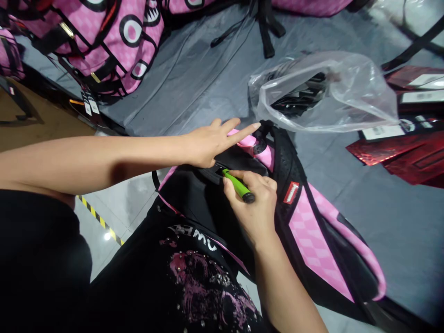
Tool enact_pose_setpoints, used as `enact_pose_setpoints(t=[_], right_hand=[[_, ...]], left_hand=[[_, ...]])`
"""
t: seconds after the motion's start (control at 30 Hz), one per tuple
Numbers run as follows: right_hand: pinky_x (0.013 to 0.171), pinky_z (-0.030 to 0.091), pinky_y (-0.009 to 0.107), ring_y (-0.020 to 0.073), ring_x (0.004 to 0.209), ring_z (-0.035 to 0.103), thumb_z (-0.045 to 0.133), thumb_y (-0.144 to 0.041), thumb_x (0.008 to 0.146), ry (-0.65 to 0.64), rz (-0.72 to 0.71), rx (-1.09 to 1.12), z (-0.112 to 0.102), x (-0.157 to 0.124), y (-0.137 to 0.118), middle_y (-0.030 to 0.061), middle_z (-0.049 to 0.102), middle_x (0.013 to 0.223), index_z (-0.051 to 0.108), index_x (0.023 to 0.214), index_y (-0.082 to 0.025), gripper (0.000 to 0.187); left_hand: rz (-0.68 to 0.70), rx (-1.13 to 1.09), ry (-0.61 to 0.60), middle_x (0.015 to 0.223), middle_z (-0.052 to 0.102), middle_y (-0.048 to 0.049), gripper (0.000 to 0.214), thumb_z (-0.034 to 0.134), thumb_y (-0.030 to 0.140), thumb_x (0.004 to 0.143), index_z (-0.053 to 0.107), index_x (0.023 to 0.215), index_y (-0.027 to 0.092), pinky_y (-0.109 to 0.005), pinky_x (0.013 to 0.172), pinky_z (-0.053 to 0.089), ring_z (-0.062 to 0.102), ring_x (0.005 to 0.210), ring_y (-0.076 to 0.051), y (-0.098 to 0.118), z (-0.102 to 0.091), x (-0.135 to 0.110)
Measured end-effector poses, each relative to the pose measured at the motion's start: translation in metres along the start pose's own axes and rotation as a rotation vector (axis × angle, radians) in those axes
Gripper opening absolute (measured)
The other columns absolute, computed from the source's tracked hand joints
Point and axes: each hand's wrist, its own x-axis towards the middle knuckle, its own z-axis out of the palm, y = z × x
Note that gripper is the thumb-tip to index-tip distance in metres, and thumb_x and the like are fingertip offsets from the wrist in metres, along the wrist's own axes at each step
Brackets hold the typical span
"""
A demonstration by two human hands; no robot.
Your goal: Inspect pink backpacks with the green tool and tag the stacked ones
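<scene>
A black and pink backpack (319, 231) lies at the edge of the grey-covered table, leaning toward my lap, with a small red label (291, 192) on its strap. My left hand (211, 141) rests on the backpack near its pink top part, fingers stretched and spread, holding nothing. Just below it, my right hand (255, 201) is closed around a slim green tool (237, 186) with a black end. The tool's front end meets the black fabric beside my left hand. Its tip is hidden, so its exact kind does not show.
A clear plastic bag (367, 99) with black items inside lies beyond the backpack. To the right are red shiny packets (416, 155) with labels. Several pink patterned backpacks (114, 41) line the far side. A cardboard box (38, 108) stands at left.
</scene>
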Motion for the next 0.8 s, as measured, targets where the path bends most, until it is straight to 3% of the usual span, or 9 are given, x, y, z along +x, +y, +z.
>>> enact_pose_setpoints(t=[0.33,0.6,0.8], right_hand=[[0.085,0.04,0.037,0.0194,0.08,0.067,0.065,-0.032,0.086,0.08,0.022,-0.041,0.02,0.002,-0.013,0.0023,0.074,0.091,0.068,0.093,-0.021,0.013],[0.086,0.042,0.038,0.0197,0.081,0.067,0.067,-0.033,0.085,0.119,0.07,-0.069,0.024,0.001,-0.015,0.0021,0.074,0.089,0.069,0.092,-0.021,0.014],[0.089,0.043,0.041,0.0216,0.084,0.067,0.066,-0.035,0.085,0.119,0.096,-0.082,0.025,0.003,-0.018,0.0035,0.074,0.091,0.068,0.092,-0.021,0.015]], left_hand=[[-0.024,-0.092,-0.025,0.161,0.007,-0.0113,0.109,0.057,0.008,0.072,-0.01,0.154,0.033,-0.043,0.095,0.046,0.037,0.128,-0.034,-0.003,0.001,0.0],[-0.027,-0.102,-0.048,0.16,0.007,-0.0115,0.101,0.052,0.006,0.075,-0.006,0.155,0.03,-0.042,0.095,0.047,0.035,0.129,-0.034,-0.003,0.0,0.001],[-0.017,-0.09,0.0,0.158,0.014,-0.0106,0.1,0.054,0.01,0.076,-0.005,0.154,0.032,-0.04,0.091,0.049,0.038,0.124,-0.033,-0.006,0.005,0.004]])
